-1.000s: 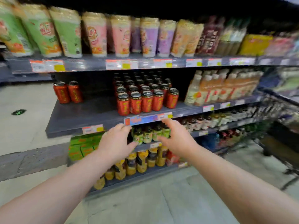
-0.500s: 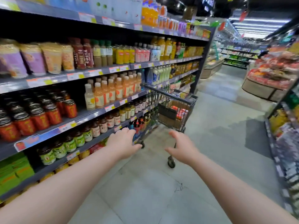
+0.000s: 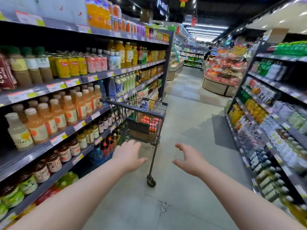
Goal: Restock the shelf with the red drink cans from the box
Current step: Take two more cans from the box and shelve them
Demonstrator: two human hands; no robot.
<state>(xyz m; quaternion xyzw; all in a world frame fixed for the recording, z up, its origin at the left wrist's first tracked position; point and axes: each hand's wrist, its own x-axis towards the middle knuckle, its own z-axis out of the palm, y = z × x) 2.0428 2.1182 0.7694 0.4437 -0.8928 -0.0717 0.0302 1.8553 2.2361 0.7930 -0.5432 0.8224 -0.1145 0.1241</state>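
The person's empty left hand (image 3: 127, 153) and right hand (image 3: 189, 159), fingers spread, reach toward a shopping cart (image 3: 132, 108); they should clear its near rim to grasp what seem red cans (image 3: 146, 121) in its box (image 3: 138, 135).

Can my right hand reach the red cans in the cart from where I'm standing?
Probably not yet. The right hand hovers open short of the cart, and the red cans sit down in the box inside its wire basket. The floor between looks free, so a step forward should do.
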